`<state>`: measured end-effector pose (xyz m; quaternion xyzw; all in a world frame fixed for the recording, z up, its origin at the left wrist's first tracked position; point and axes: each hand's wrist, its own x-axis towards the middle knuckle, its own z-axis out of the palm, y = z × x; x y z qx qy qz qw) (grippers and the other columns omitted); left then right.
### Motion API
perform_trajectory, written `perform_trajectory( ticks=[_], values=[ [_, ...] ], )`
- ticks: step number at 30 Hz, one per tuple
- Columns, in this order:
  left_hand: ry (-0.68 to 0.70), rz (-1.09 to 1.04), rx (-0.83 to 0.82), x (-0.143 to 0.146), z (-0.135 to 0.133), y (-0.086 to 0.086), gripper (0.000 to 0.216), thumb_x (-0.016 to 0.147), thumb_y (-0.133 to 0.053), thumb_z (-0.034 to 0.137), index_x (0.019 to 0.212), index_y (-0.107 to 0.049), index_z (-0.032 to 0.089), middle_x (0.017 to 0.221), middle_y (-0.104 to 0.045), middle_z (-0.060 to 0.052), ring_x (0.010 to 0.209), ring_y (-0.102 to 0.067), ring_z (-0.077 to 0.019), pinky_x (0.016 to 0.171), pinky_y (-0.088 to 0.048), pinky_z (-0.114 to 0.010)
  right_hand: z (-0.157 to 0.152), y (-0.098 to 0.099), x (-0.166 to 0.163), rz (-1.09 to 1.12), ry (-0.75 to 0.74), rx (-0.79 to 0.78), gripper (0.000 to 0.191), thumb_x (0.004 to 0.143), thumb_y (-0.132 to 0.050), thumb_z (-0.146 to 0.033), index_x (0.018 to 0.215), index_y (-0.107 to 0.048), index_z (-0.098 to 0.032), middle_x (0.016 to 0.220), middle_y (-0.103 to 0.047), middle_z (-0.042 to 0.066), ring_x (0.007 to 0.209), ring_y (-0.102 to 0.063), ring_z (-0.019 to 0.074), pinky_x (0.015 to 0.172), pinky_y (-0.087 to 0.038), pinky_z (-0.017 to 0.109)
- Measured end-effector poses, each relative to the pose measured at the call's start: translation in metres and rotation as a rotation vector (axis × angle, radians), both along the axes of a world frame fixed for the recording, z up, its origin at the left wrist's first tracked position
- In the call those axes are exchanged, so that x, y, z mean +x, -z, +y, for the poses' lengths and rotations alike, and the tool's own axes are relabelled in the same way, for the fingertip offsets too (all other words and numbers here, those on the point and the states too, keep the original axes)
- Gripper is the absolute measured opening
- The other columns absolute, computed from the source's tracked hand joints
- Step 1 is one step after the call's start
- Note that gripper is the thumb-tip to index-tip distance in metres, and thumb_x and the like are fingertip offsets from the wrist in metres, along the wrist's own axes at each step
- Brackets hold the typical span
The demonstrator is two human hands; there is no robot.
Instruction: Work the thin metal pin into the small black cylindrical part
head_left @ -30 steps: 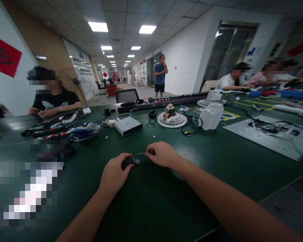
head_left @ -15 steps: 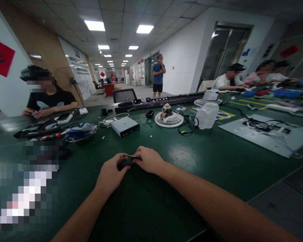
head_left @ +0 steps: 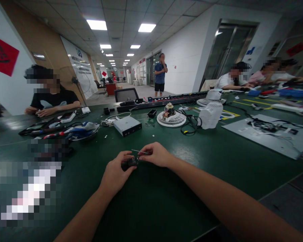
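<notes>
My left hand is closed around a small black part just above the green table. My right hand pinches a thin metal tool whose tip points left, right next to the black part. The two hands nearly touch at the table's middle front. What the black part is I cannot make out.
Beyond my hands lie a grey box, a white fan grille with a motor, a white fan housing and black cables. A tray of tools sits at left, a grey mat at right. Other people sit around the table.
My hands drew together around the black part, then eased slightly apart. The thin tool now shows again above the part. The camera shifted a little.
</notes>
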<state>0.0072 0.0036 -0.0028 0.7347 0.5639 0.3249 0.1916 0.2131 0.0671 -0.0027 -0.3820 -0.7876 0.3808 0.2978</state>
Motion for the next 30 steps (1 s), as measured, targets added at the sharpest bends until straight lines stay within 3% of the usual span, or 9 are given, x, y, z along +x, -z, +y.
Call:
perform_trajectory(
  ticks=[8, 15, 22, 27, 30],
  values=[
    [0.067, -0.043, 0.050, 0.001, -0.006, -0.004, 0.054, 0.073, -0.073, 0.025, 0.121, -0.050, 0.026, 0.109, -0.072, -0.002, 0.108, -0.065, -0.0229, 0.100, -0.048, -0.042, -0.008, 0.001, -0.005, -0.021, 0.019, 0.008, 0.016, 0.070, -0.076, -0.028, 0.079, -0.071, -0.016, 0.067, -0.065, -0.002, 0.058, -0.054, 0.0096, 0.053, -0.037, 0.021],
    [0.030, -0.094, 0.067, 0.001, -0.007, -0.003, 0.056, 0.072, -0.073, 0.025, 0.121, -0.047, 0.024, 0.108, -0.072, -0.005, 0.102, -0.068, -0.0246, 0.097, -0.049, -0.045, -0.013, 0.001, -0.009, 0.099, -0.033, -0.072, 0.023, 0.070, -0.075, -0.030, 0.084, -0.065, -0.015, 0.077, -0.066, 0.001, 0.066, -0.058, 0.0113, 0.057, -0.042, 0.022],
    [-0.010, -0.108, 0.124, 0.004, -0.006, -0.001, 0.056, 0.072, -0.073, 0.024, 0.122, -0.045, 0.023, 0.110, -0.070, -0.006, 0.099, -0.068, -0.0226, 0.093, -0.051, -0.043, -0.018, -0.004, -0.017, 0.094, 0.006, -0.201, 0.025, 0.077, -0.070, -0.029, 0.095, -0.062, -0.014, 0.068, -0.060, -0.002, 0.057, -0.051, 0.0091, 0.052, -0.037, 0.021],
    [-0.086, -0.107, 0.114, 0.007, -0.003, -0.002, 0.065, 0.072, -0.072, 0.022, 0.129, -0.040, 0.024, 0.106, -0.071, -0.004, 0.098, -0.068, -0.0224, 0.091, -0.053, -0.043, -0.014, -0.013, -0.007, 0.019, 0.127, 0.037, 0.015, 0.088, -0.054, -0.023, 0.100, -0.059, -0.015, 0.074, -0.060, -0.001, 0.063, -0.053, 0.0105, 0.057, -0.039, 0.022],
    [-0.180, -0.068, 0.116, 0.002, 0.000, -0.002, 0.063, 0.073, -0.071, 0.024, 0.129, -0.041, 0.022, 0.108, -0.070, -0.005, 0.099, -0.068, -0.0239, 0.091, -0.053, -0.044, -0.008, -0.019, 0.005, -0.213, 0.163, 0.295, 0.016, 0.085, -0.056, -0.018, 0.099, -0.064, -0.017, 0.083, -0.064, 0.002, 0.071, -0.056, 0.0124, 0.064, -0.040, 0.025]
  ],
)
